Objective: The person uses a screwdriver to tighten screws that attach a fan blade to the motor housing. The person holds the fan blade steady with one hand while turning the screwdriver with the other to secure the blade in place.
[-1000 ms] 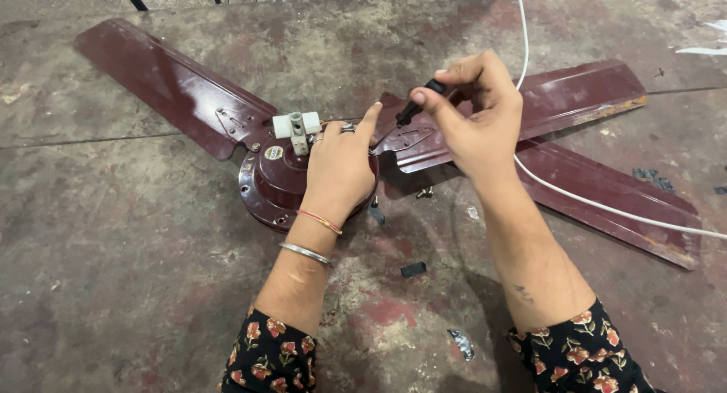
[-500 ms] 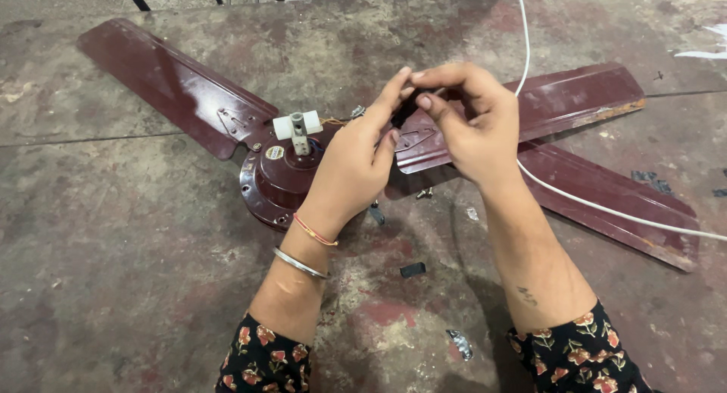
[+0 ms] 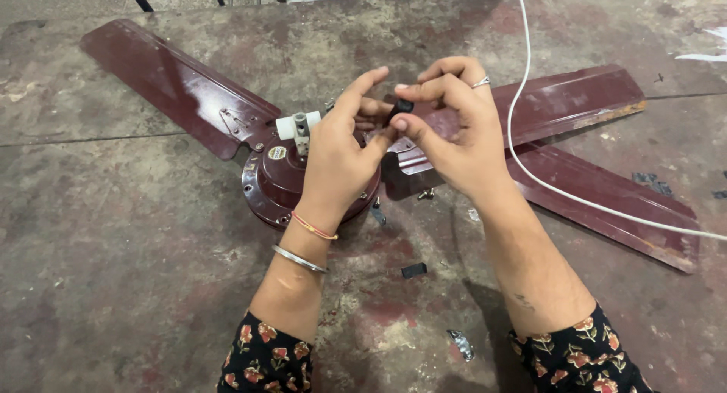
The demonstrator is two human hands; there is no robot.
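Since a second ago, the left hand (image 3: 337, 154) has risen from the dark red round fan motor (image 3: 284, 182) to meet the right hand (image 3: 454, 132). Both now pinch a small black cylindrical part (image 3: 401, 107) between fingertips, above the motor near the stained concrete surface's (image 3: 113, 287) far edge, its maroon metal blades (image 3: 174, 82) spreading outward.

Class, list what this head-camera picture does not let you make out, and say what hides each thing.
- Small black part: head view, mostly covered by fingertips of the left hand and right hand; shape unclear.
- Fan motor hub: its right side hidden behind the left hand.
- White cable: both ends cut off by picture edges.
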